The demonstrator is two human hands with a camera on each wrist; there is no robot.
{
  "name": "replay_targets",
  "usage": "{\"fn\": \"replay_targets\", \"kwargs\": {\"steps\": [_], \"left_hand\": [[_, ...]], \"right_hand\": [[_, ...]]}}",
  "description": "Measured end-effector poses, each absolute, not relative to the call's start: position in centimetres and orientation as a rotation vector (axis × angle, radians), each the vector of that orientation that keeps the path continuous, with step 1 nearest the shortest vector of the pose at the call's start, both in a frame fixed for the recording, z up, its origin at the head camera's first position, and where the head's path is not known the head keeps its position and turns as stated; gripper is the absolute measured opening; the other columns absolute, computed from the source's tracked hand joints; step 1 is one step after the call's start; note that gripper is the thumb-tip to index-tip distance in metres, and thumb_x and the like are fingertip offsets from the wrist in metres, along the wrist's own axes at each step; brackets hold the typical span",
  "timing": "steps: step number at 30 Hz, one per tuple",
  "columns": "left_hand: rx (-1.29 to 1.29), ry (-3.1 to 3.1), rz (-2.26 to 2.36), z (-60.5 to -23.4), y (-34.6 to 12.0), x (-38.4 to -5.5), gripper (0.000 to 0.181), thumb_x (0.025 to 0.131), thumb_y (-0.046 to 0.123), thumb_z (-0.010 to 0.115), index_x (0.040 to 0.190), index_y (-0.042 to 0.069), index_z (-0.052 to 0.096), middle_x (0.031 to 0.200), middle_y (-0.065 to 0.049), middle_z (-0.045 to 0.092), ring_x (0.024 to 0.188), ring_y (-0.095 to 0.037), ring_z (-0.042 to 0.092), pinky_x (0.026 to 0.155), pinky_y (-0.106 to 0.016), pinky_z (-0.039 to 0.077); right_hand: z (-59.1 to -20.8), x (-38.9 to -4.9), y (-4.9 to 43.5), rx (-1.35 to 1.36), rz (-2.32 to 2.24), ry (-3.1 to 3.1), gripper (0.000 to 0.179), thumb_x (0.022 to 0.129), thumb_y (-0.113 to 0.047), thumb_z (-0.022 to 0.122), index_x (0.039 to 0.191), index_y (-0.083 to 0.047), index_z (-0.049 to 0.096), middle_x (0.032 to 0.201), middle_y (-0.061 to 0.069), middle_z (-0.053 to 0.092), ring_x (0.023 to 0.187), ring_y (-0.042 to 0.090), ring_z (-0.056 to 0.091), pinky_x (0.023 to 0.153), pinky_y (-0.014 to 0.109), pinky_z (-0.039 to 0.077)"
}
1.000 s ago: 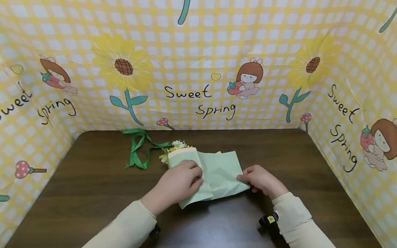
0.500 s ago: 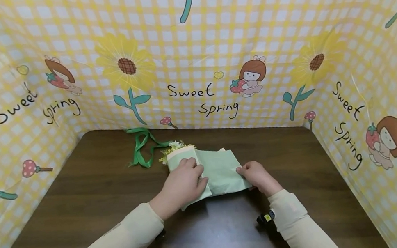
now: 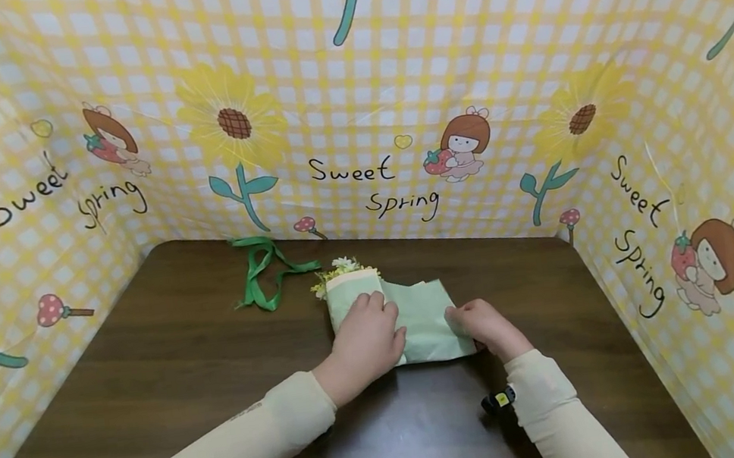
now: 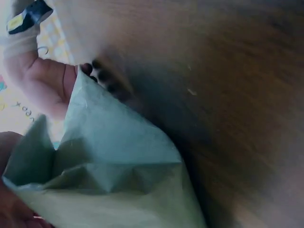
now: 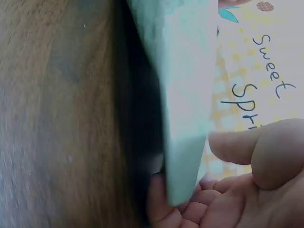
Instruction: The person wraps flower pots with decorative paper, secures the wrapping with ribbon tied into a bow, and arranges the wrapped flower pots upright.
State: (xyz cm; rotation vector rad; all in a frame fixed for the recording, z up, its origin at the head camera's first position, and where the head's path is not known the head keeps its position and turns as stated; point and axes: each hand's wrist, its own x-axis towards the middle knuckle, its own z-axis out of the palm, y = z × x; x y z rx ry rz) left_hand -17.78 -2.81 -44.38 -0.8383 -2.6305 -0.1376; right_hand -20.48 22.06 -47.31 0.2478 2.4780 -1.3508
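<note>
A small bunch of white and yellow flowers (image 3: 342, 266) pokes out at the left end of a fold of pale green wrapping paper (image 3: 423, 315). Over the folded part lies my left hand (image 3: 366, 342), its fingers bent on top and the thumb at the near side, holding the wrapped bunch. At the loose right end, my right hand (image 3: 489, 325) pinches the paper's edge. The right wrist view has the thumb on one side of the sheet (image 5: 185, 109) and fingers under its corner. Raised folds of paper (image 4: 114, 123) show in the left wrist view. The stems are hidden.
A green ribbon (image 3: 254, 277) lies in loose loops at the back left of the dark wooden table (image 3: 170, 360), one end close to the flowers. A yellow checked cloth (image 3: 350, 93) with printed flowers surrounds the table at the back and sides.
My left hand has moved right with the wrapped flowers, which now sit farther from the ribbon's loops. The paper has bunched a little toward my right hand, which has stayed at its edge.
</note>
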Motion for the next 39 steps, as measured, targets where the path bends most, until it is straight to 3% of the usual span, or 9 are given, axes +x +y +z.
{"fn": "replay_targets", "kwargs": {"steps": [5, 11, 20, 22, 25, 29, 39], "left_hand": [[-0.746, -2.677, -0.043, -44.6, -2.0, -17.4, 0.032, 0.092, 0.040, 0.069, 0.098, 0.008, 0.065, 0.097, -0.011, 0.058, 0.096, -0.032, 0.055, 0.093, -0.044, 0.048], [-0.763, -2.706, 0.065, -44.4, -1.9, -17.1, 0.037, 0.091, 0.041, 0.070, 0.103, 0.007, 0.064, 0.105, -0.014, 0.057, 0.102, -0.034, 0.054, 0.098, -0.047, 0.048], [-0.852, -2.660, 0.071, -44.4, -3.2, -16.9, 0.038, 0.090, 0.040, 0.070, 0.102, 0.005, 0.061, 0.101, -0.011, 0.055, 0.097, -0.031, 0.053, 0.094, -0.044, 0.047], [-0.862, -2.642, 0.081, -44.5, -3.4, -16.8, 0.038, 0.089, 0.039, 0.070, 0.103, 0.005, 0.061, 0.100, -0.012, 0.054, 0.096, -0.031, 0.052, 0.093, -0.044, 0.046], [-0.868, -2.633, 0.108, -44.5, -3.4, -16.6, 0.041, 0.089, 0.040, 0.072, 0.105, 0.004, 0.060, 0.102, -0.012, 0.054, 0.098, -0.032, 0.052, 0.092, -0.044, 0.046], [-0.877, -2.634, 0.161, -44.4, -3.3, -16.5, 0.045, 0.087, 0.044, 0.073, 0.105, 0.005, 0.058, 0.105, -0.013, 0.053, 0.100, -0.032, 0.052, 0.093, -0.045, 0.047], [-0.885, -2.661, 0.087, -44.5, -3.5, -16.6, 0.061, 0.085, 0.064, 0.072, 0.104, 0.008, 0.059, 0.104, -0.009, 0.055, 0.101, -0.030, 0.053, 0.096, -0.044, 0.047]], "right_hand": [[-47.9, -21.3, 21.4, 0.296, -1.313, 2.528, 0.052, 0.106, -0.028, 0.053, 0.059, -0.019, 0.032, 0.055, -0.006, 0.021, 0.047, 0.012, 0.023, 0.045, 0.029, 0.029], [-47.8, -21.7, 21.0, 0.318, -1.300, 2.572, 0.056, 0.100, -0.031, 0.065, 0.056, -0.018, 0.034, 0.051, -0.005, 0.023, 0.044, 0.013, 0.022, 0.043, 0.029, 0.027], [-47.5, -21.9, 20.3, 0.282, -1.252, 2.593, 0.054, 0.101, -0.026, 0.063, 0.056, -0.019, 0.034, 0.053, -0.007, 0.023, 0.048, 0.012, 0.024, 0.047, 0.029, 0.030], [-47.6, -21.8, 20.1, 0.277, -1.254, 2.609, 0.053, 0.101, -0.026, 0.063, 0.057, -0.018, 0.035, 0.053, -0.007, 0.026, 0.048, 0.012, 0.028, 0.049, 0.029, 0.033], [-47.7, -21.5, 19.9, 0.258, -1.225, 2.678, 0.046, 0.102, -0.028, 0.064, 0.060, -0.011, 0.051, 0.057, -0.003, 0.042, 0.054, 0.014, 0.041, 0.054, 0.028, 0.039], [-48.0, -21.1, 19.8, 0.239, -1.132, 2.778, 0.037, 0.103, -0.029, 0.061, 0.078, -0.002, 0.068, 0.075, 0.005, 0.062, 0.066, 0.018, 0.053, 0.061, 0.029, 0.043], [-48.3, -20.8, 19.8, 0.229, -1.065, 2.876, 0.035, 0.104, -0.031, 0.060, 0.089, -0.001, 0.069, 0.082, 0.009, 0.065, 0.072, 0.022, 0.056, 0.065, 0.032, 0.045]]}}
